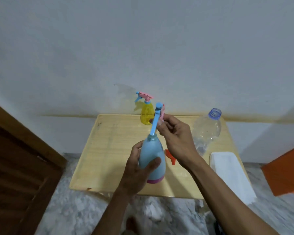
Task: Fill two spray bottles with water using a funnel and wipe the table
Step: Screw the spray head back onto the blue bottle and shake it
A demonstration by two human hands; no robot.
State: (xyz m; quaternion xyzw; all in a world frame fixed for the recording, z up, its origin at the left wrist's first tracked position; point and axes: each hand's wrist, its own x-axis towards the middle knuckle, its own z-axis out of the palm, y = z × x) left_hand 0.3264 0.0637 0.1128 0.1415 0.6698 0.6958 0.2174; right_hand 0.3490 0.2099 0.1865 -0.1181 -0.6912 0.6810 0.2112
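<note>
My left hand [137, 168] grips a blue spray bottle [152, 160] with a pink base, held above the small wooden table [112, 150]. My right hand [175, 138] holds the bottle's blue and pink spray head [158, 114], lifted just above the open neck with its tube pointing down into it. A yellow spray bottle [147, 114] with its pink and blue head on stands at the table's back edge. An orange funnel [171, 156] lies on the table, partly hidden behind my right wrist.
A clear, uncapped plastic water bottle [208, 129] stands at the table's right. A folded white cloth [231, 172] lies along the right edge. A brown wooden door is at the left, an orange object [285, 172] at the right, marble floor below.
</note>
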